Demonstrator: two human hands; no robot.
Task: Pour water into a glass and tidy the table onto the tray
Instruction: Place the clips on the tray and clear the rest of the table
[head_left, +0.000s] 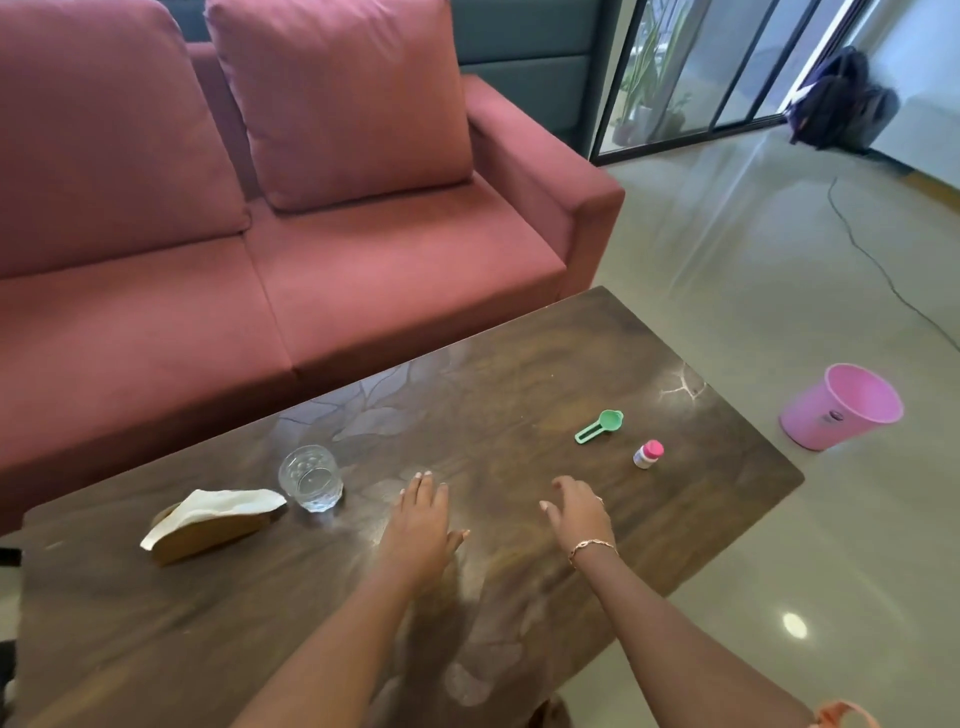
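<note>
The glass (310, 478) stands on the table (519, 374), near the left hand (422, 519). This hand and the right hand (579, 512) hover relaxed, holding nothing. No tray or jug shows; I think they must be fetched first.

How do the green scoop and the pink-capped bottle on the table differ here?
The green scoop is one colour; the pink-capped bottle is white under its pink cap. The scoop lies flat with its bowl open; the bottle appears to stand, capped. Both are small, sit apart near the table's right end, and are untouched.
</note>
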